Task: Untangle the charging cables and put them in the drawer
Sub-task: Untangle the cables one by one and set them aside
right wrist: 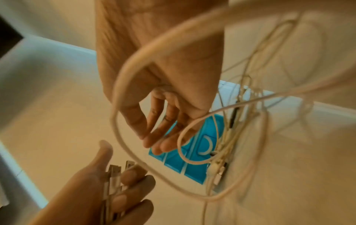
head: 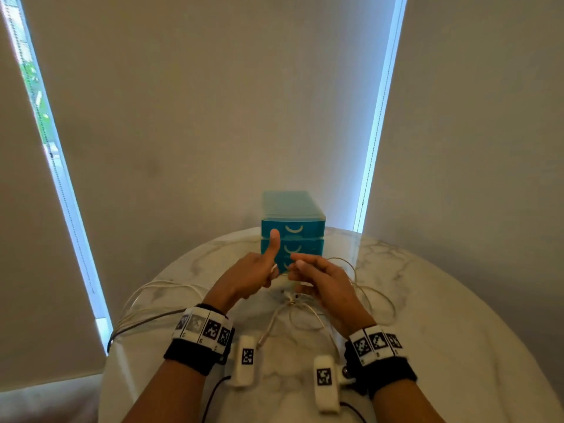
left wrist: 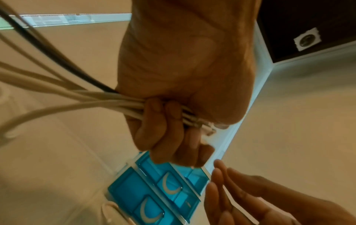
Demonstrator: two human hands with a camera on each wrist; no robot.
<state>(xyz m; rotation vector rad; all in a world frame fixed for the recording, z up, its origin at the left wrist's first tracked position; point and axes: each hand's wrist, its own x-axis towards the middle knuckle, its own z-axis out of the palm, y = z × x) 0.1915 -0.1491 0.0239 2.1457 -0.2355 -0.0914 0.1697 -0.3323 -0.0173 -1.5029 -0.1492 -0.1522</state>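
White cables (left wrist: 108, 100) gripped in left hand (head: 247, 277) fingers; right hand (head: 323, 280) fingers seemingly loose, empty; 3-drawer teal unit (head: 292, 222) behind.

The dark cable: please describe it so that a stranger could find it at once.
On the round marble table, the left hand holds a bundle of cables running off to the left. The dark cable is the only black one there; the others are white.

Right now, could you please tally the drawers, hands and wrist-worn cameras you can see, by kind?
Teal drawers: 3
Hands: 2, left hand and right hand
Wrist cameras: 2
Total: 7
The cables are too tangled to count.
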